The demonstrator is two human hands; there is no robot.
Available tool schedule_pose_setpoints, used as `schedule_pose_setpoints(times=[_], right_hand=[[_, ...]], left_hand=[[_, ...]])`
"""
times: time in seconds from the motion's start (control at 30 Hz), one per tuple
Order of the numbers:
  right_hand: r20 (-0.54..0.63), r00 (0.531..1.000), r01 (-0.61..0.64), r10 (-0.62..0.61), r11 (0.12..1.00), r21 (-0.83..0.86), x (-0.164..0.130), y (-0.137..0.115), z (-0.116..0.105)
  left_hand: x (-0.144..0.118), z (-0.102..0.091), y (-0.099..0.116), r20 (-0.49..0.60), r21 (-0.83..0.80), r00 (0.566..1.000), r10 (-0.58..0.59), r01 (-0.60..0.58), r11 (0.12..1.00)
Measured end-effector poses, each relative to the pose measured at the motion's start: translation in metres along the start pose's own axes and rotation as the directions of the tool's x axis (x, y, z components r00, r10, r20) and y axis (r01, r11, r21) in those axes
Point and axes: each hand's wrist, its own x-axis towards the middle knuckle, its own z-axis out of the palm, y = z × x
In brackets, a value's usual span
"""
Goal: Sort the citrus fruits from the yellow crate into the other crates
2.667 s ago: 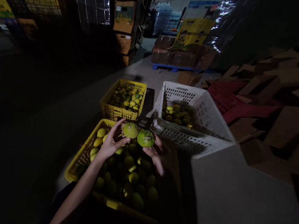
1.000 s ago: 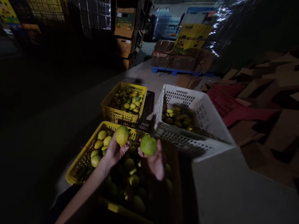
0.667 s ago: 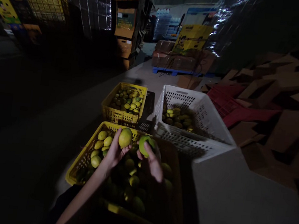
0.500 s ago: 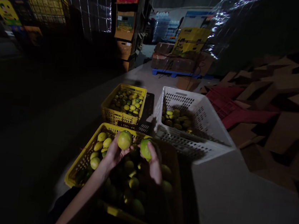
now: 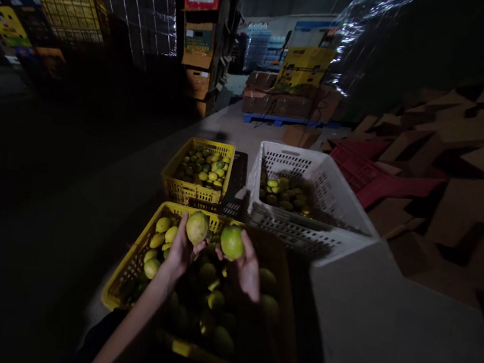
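The two fruits, yellow [image 5: 197,227] and green [image 5: 232,242], have dimpled, faintly glossy rind. The yellow crates [image 5: 128,262] and the white crate [image 5: 331,203] are perforated matt plastic. Boxes [image 5: 461,206] at the right are dull brown cardboard. Shiny crinkled film [image 5: 364,26] wraps the stacks behind. The floor [image 5: 383,326] is smooth matt concrete

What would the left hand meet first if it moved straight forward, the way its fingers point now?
Probably the far rim of the near yellow crate below the left hand; depth is unclear, so it may pass above it.
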Motion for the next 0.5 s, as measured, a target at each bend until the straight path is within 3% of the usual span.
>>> schedule_pose_setpoints(times=[0.2,0.37,0.43,0.5], right_hand=[[0.004,1.0,0.0,0.0,1.0,0.004,0.0008,-0.0027,-0.002],[0.008,0.999,-0.044,0.044,0.999,0.003,0.0005,-0.0022,-0.0008],[0.011,0.997,-0.071,0.072,0.997,-0.014,-0.0022,-0.0018,0.0011],[-0.018,1.0,-0.021,0.02,0.997,-0.07,-0.0051,-0.0023,0.0023]], left_hand=[[0.0009,-0.0011,-0.004,0.079,0.044,0.995,-0.052,0.049,0.998],[0.0033,-0.004,-0.0085,0.002,0.092,1.0,0.0,0.0,0.996],[0.0018,-0.0048,-0.0093,0.039,0.067,0.999,0.032,-0.034,0.997],[0.0006,-0.005,-0.0095,0.096,0.044,0.995,0.027,-0.031,0.999]])
